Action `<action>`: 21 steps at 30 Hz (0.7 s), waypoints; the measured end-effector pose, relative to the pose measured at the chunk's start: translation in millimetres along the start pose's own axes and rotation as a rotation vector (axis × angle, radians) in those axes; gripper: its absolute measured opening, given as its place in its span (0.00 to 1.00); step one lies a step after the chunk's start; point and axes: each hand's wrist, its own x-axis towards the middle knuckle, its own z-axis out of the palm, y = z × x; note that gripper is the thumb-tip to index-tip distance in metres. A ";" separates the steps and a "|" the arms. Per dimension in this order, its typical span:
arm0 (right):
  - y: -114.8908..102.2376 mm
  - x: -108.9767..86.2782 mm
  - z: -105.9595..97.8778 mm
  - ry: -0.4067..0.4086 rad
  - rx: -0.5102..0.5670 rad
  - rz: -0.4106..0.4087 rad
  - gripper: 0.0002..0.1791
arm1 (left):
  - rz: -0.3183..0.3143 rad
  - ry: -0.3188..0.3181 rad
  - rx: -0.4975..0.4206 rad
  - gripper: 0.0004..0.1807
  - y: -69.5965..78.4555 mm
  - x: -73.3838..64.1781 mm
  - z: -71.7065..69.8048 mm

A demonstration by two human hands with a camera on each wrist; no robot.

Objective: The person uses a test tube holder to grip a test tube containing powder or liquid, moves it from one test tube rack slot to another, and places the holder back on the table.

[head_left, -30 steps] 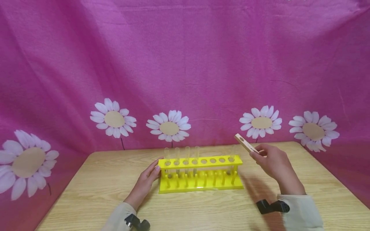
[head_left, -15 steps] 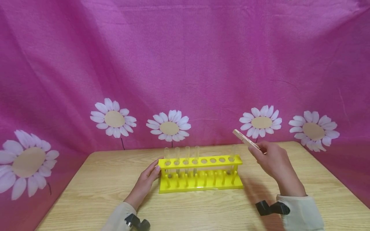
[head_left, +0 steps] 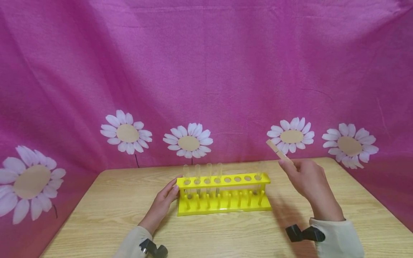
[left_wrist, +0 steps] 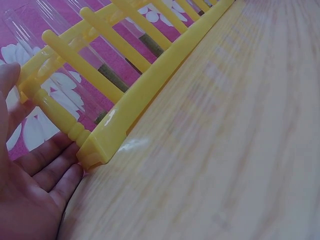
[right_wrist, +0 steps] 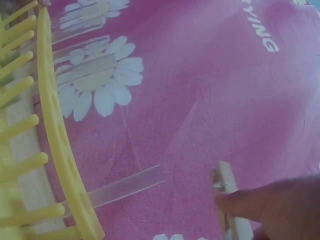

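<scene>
A yellow test tube rack stands on the wooden table. Several clear glass test tubes sit upright in its left holes, and one more tube is in the hole at the far right. Dark material fills the bottoms of left-hand tubes in the left wrist view. My left hand holds the rack's left end, thumb and index finger at the top bar, the other fingers lying against the lower end. Raised beyond the rack's right end, my right hand pinches a wooden test tube clamp, pointing up and left.
The light wood table extends around the rack. Behind it hangs a pink cloth printed with white daisies. Upright yellow pegs line the rack's front. Each wrist carries a black mount.
My right hand has turned the clamp from showing its notched side to edge-on, then to a flat face. Its tip has shifted slightly up and right. The left hand and rack stay put.
</scene>
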 end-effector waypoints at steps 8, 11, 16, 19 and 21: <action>-2.7 -3.8 0.3 0.017 -0.083 -0.119 0.25 | -0.016 -0.004 -0.012 0.34 -0.5 1.2 0.1; -2.5 -4.2 1.1 0.038 -0.109 -0.164 0.22 | -0.020 -0.008 -0.009 0.35 -1.0 1.6 0.0; -2.5 -4.5 2.3 0.058 -0.129 -0.181 0.20 | -0.019 -0.008 -0.006 0.35 -1.5 1.7 -0.4; -2.9 -4.4 2.7 0.062 -0.142 -0.178 0.20 | -0.023 -0.006 -0.006 0.36 -1.2 1.4 -0.2; -3.2 -4.6 3.0 0.065 -0.145 -0.180 0.19 | -0.025 -0.004 -0.004 0.36 -0.9 1.4 0.1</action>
